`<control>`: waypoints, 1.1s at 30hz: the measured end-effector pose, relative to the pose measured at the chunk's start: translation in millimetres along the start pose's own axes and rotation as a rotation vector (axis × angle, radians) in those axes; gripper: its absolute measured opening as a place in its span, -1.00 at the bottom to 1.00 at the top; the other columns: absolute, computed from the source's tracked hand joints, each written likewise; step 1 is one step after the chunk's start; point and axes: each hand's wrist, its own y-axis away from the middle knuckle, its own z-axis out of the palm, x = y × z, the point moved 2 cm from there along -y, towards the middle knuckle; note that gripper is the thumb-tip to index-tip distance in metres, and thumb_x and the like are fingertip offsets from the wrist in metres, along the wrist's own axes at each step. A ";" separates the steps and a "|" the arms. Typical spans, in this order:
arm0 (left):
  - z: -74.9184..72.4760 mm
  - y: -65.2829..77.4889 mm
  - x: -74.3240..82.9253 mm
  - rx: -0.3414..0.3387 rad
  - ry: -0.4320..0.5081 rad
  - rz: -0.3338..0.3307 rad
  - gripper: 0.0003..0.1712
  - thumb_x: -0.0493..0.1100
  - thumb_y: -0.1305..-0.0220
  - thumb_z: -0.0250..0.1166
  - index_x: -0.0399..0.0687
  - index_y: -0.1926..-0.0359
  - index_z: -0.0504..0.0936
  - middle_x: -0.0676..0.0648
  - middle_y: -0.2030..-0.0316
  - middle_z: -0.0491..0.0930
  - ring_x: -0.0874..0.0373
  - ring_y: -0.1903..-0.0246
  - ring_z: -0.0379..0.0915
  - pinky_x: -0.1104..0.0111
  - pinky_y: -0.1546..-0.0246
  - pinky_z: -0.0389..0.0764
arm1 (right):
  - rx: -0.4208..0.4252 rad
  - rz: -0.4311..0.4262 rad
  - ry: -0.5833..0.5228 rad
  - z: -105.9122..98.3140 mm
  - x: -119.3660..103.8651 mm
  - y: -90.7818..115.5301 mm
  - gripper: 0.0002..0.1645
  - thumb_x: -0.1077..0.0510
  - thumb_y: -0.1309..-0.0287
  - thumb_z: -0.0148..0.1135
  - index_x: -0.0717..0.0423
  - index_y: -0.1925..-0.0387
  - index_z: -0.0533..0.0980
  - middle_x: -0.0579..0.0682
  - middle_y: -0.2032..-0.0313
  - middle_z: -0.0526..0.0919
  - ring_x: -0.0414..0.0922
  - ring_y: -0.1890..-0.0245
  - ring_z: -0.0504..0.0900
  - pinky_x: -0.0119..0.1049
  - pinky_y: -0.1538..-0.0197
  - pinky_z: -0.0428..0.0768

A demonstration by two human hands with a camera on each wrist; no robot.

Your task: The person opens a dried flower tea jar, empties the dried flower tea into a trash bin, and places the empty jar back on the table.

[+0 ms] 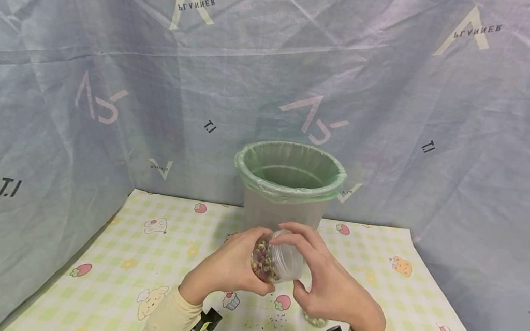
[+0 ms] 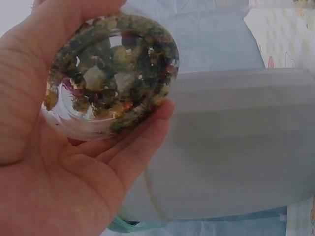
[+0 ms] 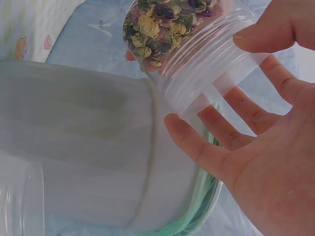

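A clear jar (image 1: 262, 261) of dried flowers is tilted on its side above the table, its ribbed clear lid (image 1: 289, 258) facing right. My left hand (image 1: 233, 267) grips the body near the base; the left wrist view shows the jar's round bottom (image 2: 115, 73) with dried buds and leaves pressed against it. Around the lid curl the thumb and fingers of my right hand (image 1: 331, 280). Yellow and purple blossoms (image 3: 157, 29) show through the wall in the right wrist view. A second clear jar (image 1: 315, 321) stands below my right hand, mostly hidden by it.
Behind the hands stands a grey bin (image 1: 284, 214) with a green plastic liner (image 1: 242, 163) folded over its rim. Dark crumbs (image 1: 273, 322) lie scattered on the checked tablecloth (image 1: 115, 289). Grey-blue printed cloth (image 1: 206, 78) hangs around the back and sides.
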 end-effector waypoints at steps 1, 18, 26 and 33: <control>-0.1 0.1 -0.2 0.000 0.000 -0.001 0.09 0.06 0.15 0.67 -0.07 -0.42 0.38 0.03 -0.21 0.54 0.09 -0.11 0.52 0.14 -0.08 0.59 | -0.001 -0.001 -0.003 0.4 0.4 0.2 0.08 0.54 0.41 0.15 -0.07 -0.33 0.40 -0.02 -0.45 0.26 0.03 -0.44 0.31 -0.26 -0.19 0.44; 0.5 -1.5 -2.0 0.006 -0.003 0.000 0.07 0.05 0.15 0.67 -0.04 -0.40 0.40 0.05 -0.19 0.54 0.12 -0.08 0.52 0.17 -0.07 0.60 | -0.012 0.047 -0.001 -2.2 2.3 1.7 0.07 0.54 0.35 0.16 -0.08 -0.35 0.38 -0.05 -0.46 0.24 -0.02 -0.46 0.29 -0.12 -0.16 0.51; -2.0 -0.9 -3.3 0.026 0.012 0.009 0.04 0.05 0.18 0.68 0.00 -0.36 0.42 0.10 -0.11 0.56 0.15 -0.01 0.53 0.18 -0.01 0.60 | 0.005 0.028 0.002 -4.2 2.4 2.4 0.07 0.51 0.35 0.17 -0.05 -0.37 0.37 -0.03 -0.45 0.25 -0.01 -0.44 0.29 -0.26 -0.23 0.43; -9.2 -0.5 -5.5 0.064 0.030 0.006 0.06 0.03 0.23 0.70 -0.06 -0.34 0.43 0.05 -0.09 0.58 0.14 -0.02 0.53 0.20 -0.01 0.60 | 0.008 0.047 0.009 -6.9 3.3 3.7 0.06 0.48 0.33 0.18 -0.07 -0.38 0.35 -0.02 -0.45 0.24 -0.04 -0.45 0.28 -0.32 -0.28 0.37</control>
